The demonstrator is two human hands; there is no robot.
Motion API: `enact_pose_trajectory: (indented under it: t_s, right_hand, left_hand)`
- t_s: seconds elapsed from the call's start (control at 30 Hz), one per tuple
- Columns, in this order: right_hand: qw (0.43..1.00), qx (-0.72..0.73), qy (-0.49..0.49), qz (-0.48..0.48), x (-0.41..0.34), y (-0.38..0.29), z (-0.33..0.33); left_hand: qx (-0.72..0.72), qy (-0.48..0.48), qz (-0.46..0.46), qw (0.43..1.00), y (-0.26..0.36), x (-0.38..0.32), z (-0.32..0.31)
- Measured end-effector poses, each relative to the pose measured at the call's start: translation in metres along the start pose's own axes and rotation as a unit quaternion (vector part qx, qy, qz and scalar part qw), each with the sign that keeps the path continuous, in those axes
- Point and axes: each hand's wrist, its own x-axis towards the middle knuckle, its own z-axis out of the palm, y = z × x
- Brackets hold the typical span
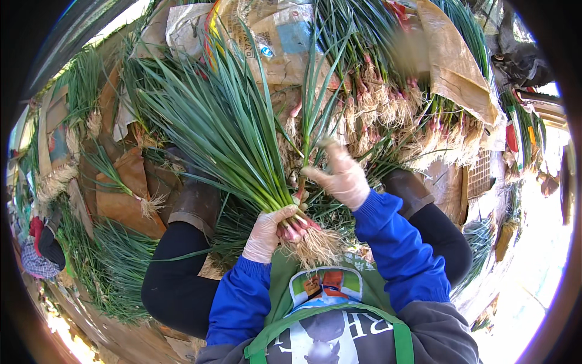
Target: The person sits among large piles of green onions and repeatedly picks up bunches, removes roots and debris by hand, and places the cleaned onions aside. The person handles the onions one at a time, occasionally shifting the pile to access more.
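My left hand (268,232), in a thin pale glove, grips a thick bunch of green garlic or similar allium plants (241,150) near the base. Their pinkish bulbs and pale, stringy roots (313,245) stick out beyond the fingers, over my green apron (282,291). The long leaves fan away toward the upper left. Beside the bunch, a single stalk (306,141) stands nearly upright, its lower end close to my left fingertips. My right hand (343,179), gloved too and slightly blurred, is at this stalk with thumb and fingers apart. The thumb tip meets or overlaps the stalk.
More rooted plants (368,100) lie ahead, partly under woven sacks (459,63). One loose plant (148,204) rests on brown sheeting (118,191) at left. Leaves pile up between my boots (195,200). Another person's dark-sleeved arm (50,245) shows at far left. A plastic crate (479,173) stands right.
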Motion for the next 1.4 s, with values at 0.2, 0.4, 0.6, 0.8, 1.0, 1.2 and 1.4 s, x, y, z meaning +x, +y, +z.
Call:
enact_pose_trajectory:
  t_s: [0.2, 0.4, 0.6, 0.8, 1.0, 1.2, 1.4]
  right_hand:
    - [0.911, -0.39, -0.072, -0.115, 0.042, 0.007, -0.023]
    - [0.977, -0.15, -0.134, 0.074, 0.027, 0.031, -0.017]
    - [0.863, 0.442, -0.043, 0.241, 0.024, 0.014, 0.017]
    - [0.927, 0.27, -0.179, 0.191, 0.011, -0.031, 0.02]
    - [0.669, 0.63, 0.015, 0.393, 0.001, -0.002, 0.046]
    - [0.901, 0.149, -0.383, 0.139, -0.011, 0.039, 0.023]
    - [0.997, -0.053, 0.045, 0.038, 0.072, 0.066, -0.024]
  left_hand:
    - [0.031, 0.008, 0.013, 0.999, 0.004, -0.001, 0.003]
    - [0.021, 0.026, 0.035, 0.999, 0.0, -0.002, 0.008]
    - [0.088, 0.023, -0.016, 0.996, 0.008, -0.004, 0.003]
    - [0.038, -0.036, 0.012, 0.999, 0.012, -0.006, 0.002]
    - [-0.099, -0.143, 0.106, 0.979, 0.008, -0.012, 0.006]
    - [-0.134, -0.187, 0.14, 0.963, 0.005, -0.014, -0.005]
    - [-0.146, -0.17, 0.14, 0.964, -0.002, -0.004, -0.012]
